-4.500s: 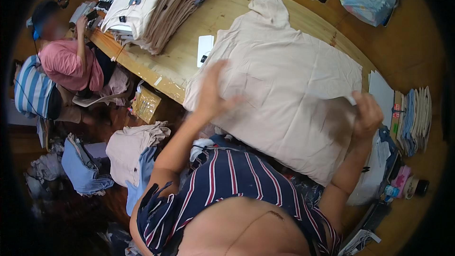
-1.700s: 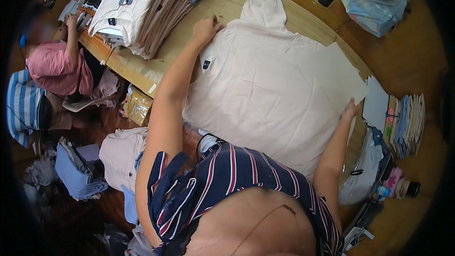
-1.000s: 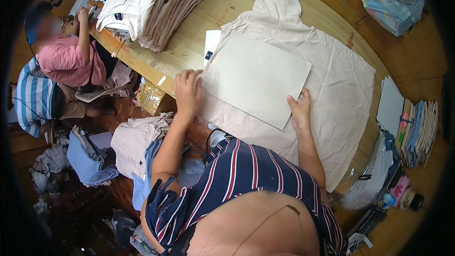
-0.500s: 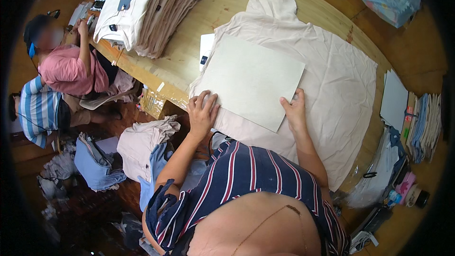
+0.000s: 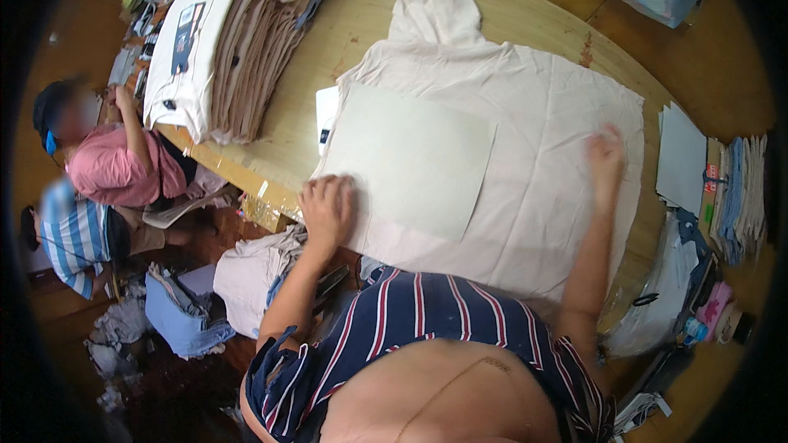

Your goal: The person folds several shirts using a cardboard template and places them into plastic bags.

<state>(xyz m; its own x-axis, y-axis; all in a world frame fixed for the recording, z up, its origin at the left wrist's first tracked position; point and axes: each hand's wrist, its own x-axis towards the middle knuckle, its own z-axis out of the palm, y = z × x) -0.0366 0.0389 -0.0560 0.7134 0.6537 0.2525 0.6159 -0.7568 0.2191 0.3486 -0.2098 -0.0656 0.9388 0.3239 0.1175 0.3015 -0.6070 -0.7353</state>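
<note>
A pale pink garment (image 5: 566,131) lies spread over the wooden table, wrinkled, with a narrow bunched part pointing to the far side. On its left half rests a flat off-white rectangular board (image 5: 414,164). My left hand (image 5: 327,207) lies at the board's near left corner, fingers down on the board and cloth. My right hand (image 5: 606,157) is over the right part of the garment, away from the board. Motion smears its fingers, so their grip is unclear. A white card (image 5: 326,115) shows partly from under the garment's left edge.
Folded garments with a dark tag form a tall stack (image 5: 238,57) at the far left. Beyond the table's left side are two people (image 5: 119,160). Folded clothes (image 5: 176,308) lie low at left. White boards (image 5: 681,156) and a cloth stack (image 5: 739,197) stand right.
My right hand has let go of the board's right edge and moved right over the garment. My left hand stays at the board's near left corner. The whole view has shifted slightly.
</note>
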